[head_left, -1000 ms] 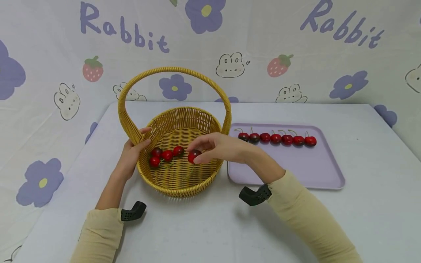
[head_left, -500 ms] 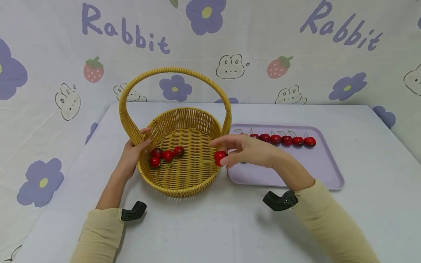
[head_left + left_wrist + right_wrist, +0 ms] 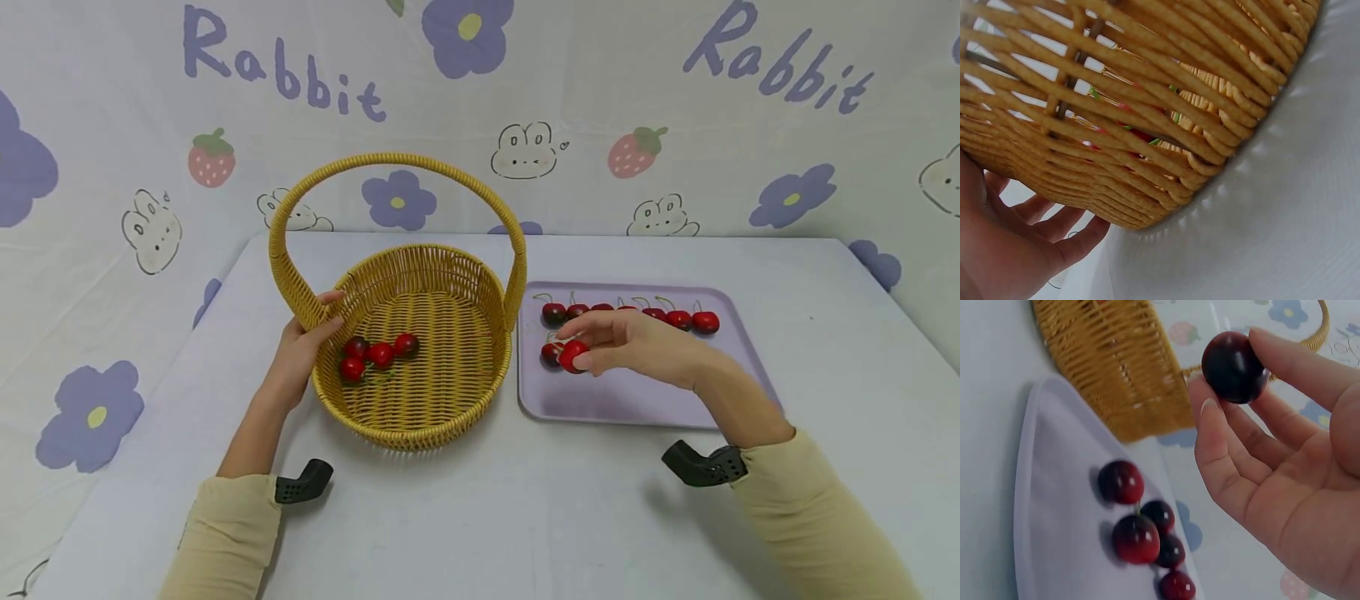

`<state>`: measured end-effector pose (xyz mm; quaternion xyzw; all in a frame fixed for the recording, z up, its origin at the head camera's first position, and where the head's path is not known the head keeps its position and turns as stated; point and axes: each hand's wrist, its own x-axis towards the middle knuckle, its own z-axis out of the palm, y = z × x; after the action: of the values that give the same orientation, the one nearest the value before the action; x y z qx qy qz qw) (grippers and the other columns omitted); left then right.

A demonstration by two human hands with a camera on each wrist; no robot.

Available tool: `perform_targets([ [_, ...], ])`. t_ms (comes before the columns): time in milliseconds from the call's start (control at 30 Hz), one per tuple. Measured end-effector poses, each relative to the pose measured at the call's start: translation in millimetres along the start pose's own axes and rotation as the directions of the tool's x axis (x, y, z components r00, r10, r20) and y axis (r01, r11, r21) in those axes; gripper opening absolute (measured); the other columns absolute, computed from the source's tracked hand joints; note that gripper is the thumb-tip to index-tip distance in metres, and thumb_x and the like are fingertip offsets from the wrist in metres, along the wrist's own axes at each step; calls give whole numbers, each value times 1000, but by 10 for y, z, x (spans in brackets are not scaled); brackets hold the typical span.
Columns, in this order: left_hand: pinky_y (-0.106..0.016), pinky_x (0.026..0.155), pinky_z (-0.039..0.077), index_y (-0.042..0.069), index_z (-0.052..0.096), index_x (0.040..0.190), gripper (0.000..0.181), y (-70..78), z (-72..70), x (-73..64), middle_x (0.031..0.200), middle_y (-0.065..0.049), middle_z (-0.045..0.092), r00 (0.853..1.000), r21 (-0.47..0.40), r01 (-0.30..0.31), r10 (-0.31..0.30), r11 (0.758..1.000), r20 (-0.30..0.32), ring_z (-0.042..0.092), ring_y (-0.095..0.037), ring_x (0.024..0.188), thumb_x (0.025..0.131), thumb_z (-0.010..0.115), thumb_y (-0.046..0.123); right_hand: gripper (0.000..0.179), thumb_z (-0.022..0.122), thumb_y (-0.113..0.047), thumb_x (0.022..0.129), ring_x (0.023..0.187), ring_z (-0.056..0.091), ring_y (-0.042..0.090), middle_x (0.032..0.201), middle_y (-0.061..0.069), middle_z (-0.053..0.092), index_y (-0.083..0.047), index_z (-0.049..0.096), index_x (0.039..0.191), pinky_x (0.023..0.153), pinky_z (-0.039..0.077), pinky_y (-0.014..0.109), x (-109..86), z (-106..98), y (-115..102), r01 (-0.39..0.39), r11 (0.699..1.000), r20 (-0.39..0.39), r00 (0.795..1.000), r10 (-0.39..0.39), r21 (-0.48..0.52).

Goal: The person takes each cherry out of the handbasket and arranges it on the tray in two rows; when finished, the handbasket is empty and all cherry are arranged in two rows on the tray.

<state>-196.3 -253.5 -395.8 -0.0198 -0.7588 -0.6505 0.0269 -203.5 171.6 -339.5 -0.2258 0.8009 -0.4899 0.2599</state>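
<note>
A yellow wicker basket [image 3: 420,429] with a tall arched handle stands left of centre, several red cherries [image 3: 381,356] lying in its left part. My left hand [image 3: 300,354] grips its left rim by the handle's foot; the left wrist view has the fingers [image 3: 1082,240] against the woven wall. Over the lilac tray [image 3: 637,404], my right hand [image 3: 637,342] pinches a dark red cherry [image 3: 1235,367] between thumb and fingertips. On the tray a row of stemmed cherries [image 3: 705,322] lines the back, partly hidden by that hand. Another cherry [image 3: 551,355] sits in front of the row.
The tray lies close to the basket's right side. A white cloth [image 3: 480,517] covers the table, and a patterned curtain [image 3: 592,75] hangs behind it. Black wrist devices [image 3: 705,464] are worn on both forearms.
My right hand has moved right, out of the basket and over the tray, carrying the pinched cherry. The left hand and basket have stayed in place.
</note>
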Motion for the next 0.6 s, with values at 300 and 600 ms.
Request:
perform_targets([
  [300, -45, 108, 22, 6, 37, 144, 45, 5, 0, -3, 148, -14, 32, 1000, -6, -2, 2, 1000, -2, 32, -27, 133, 101, 45, 16, 53, 70, -28, 88, 100, 63, 31, 118, 15, 56, 0, 53, 129, 94, 45, 40, -108, -216, 272, -127, 992, -146, 981, 129, 25],
  [600, -45, 108, 21, 5, 36, 144, 45, 7, 2, -7, 148, -14, 32, 1000, -7, -2, 2, 1000, 4, 31, -28, 133, 101, 45, 16, 52, 70, -23, 88, 95, 64, 25, 107, 12, 62, 8, 51, 125, 83, 51, 30, -119, -246, 456, -184, 979, -211, 957, 199, 89],
])
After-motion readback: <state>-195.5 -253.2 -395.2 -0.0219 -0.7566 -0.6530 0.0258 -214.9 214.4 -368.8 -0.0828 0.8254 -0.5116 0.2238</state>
